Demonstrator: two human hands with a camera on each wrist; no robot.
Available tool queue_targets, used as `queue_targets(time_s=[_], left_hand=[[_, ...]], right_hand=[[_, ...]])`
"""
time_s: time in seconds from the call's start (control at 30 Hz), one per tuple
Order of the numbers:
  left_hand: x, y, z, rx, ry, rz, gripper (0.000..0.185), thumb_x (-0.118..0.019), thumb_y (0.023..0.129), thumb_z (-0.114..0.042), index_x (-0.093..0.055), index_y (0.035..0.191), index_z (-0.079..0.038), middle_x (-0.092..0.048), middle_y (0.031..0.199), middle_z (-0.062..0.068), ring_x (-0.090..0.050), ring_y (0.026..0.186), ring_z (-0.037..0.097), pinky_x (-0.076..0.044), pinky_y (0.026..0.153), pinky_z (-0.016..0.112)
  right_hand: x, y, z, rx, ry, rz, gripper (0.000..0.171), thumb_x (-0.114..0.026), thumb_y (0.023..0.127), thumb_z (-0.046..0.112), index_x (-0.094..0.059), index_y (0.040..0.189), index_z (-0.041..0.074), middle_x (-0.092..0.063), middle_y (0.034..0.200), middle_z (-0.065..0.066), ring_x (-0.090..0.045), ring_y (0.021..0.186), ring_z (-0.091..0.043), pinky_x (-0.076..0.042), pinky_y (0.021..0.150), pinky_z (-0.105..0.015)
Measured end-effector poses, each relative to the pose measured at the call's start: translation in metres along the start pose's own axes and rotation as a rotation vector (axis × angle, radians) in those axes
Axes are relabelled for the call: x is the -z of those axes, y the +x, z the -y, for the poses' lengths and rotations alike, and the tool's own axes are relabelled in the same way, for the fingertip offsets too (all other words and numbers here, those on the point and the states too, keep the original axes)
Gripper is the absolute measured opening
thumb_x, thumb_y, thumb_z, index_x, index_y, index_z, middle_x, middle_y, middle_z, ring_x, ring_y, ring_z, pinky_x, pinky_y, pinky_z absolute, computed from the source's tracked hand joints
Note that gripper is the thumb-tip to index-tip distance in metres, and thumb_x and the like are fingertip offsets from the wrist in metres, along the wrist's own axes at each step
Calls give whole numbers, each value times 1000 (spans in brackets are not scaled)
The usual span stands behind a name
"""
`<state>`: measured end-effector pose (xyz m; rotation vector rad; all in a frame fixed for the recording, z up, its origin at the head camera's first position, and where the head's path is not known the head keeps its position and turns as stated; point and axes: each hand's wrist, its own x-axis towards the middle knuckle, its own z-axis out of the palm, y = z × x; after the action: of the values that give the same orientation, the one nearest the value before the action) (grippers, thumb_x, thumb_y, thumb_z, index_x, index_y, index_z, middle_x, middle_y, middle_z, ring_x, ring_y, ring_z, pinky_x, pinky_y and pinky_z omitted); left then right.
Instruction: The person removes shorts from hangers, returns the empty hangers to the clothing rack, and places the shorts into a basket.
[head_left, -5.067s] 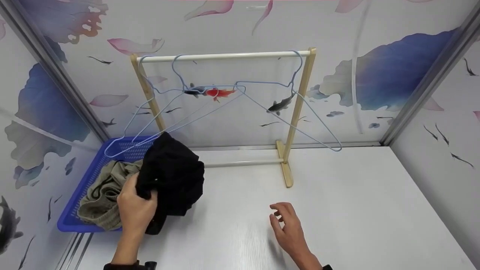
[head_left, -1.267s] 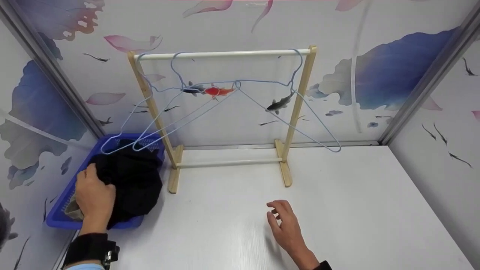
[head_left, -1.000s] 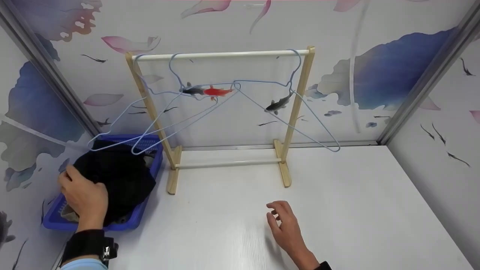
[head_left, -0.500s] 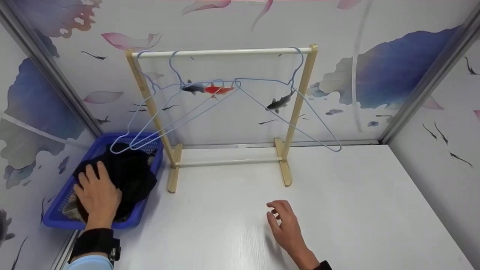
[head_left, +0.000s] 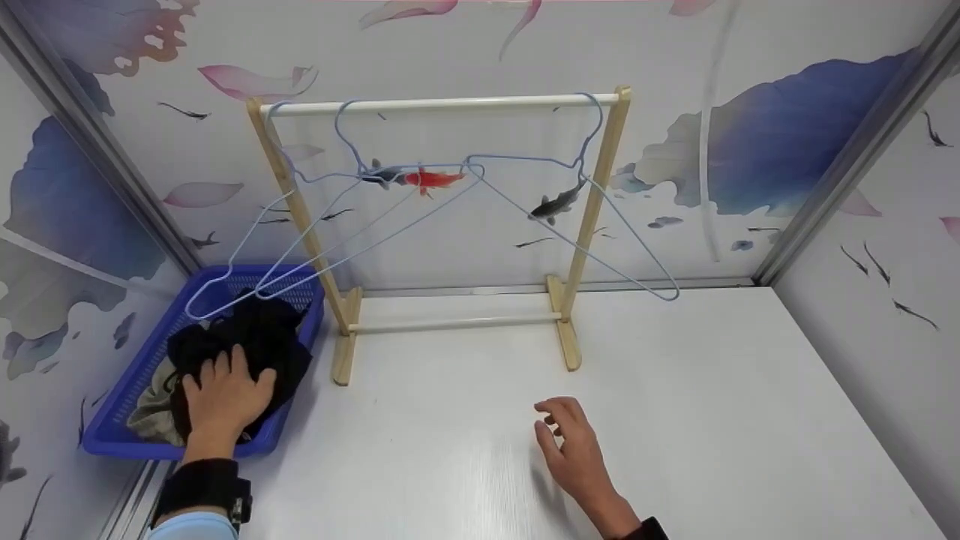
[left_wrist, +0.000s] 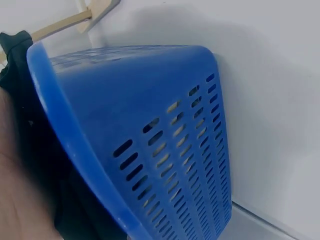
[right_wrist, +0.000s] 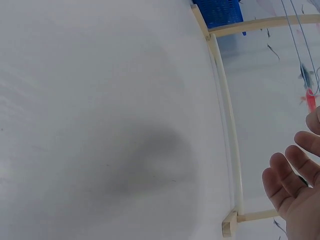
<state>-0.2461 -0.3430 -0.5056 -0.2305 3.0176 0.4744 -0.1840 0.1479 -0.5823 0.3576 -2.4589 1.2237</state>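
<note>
An olive garment is lying mostly hidden beneath the black garment, a crumpled dark heap sitting in the blue basket. The left hand is pressing it flat-fingered (earlier it sat further left). The right hand is hovering, loosely curled, holding nothing.

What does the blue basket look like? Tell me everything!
The basket is blue plastic, rectangular, with slotted walls. It sits at the table's left edge against the wall, beside the wooden rack. Inside lie black cloth and some olive cloth. The left hand presses on the black cloth. Hanger tips hang over it.
</note>
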Motion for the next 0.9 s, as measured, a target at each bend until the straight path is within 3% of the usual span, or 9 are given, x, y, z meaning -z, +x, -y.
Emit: queue_targets(time_s=[0.23,0.4,0.67,0.9], left_hand=[[2,-1,-6,-25,15,85,75,-26,111,-42,-17,155,18,-15,157,46,-11,144,64,0,113,78],[4,-3,-8,-57,37,87,68,-29,110,-34,-23,154,18,-20,156,45,-17,143,63,-5,113,78],[6,-15,-18,-79,-32,-21,71,-28,113,-40,-27,152,19,-23,156,45,-20,143,62,-5,112,79],[8,-31,-41,-119,-75,-190,64,-40,111,-35,-38,147,19,-27,154,45,-22,143,62,-9,113,78]], right_hand=[[3,1,-4,9,-6,-23,21,-68,94,-4,-69,113,7,-61,112,-3,-64,92,-14,-58,72,-37],[5,3,-4,11,-3,-16,20,-68,95,-4,-70,112,7,-61,112,-3,-65,92,-16,-58,72,-35],[10,6,-8,23,-14,-21,19,-67,96,-4,-70,111,7,-61,112,-3,-66,92,-18,-57,72,-35],[16,7,-11,10,-37,-21,18,-67,95,-3,-70,111,6,-61,111,-3,-65,92,-15,-58,72,-37]])
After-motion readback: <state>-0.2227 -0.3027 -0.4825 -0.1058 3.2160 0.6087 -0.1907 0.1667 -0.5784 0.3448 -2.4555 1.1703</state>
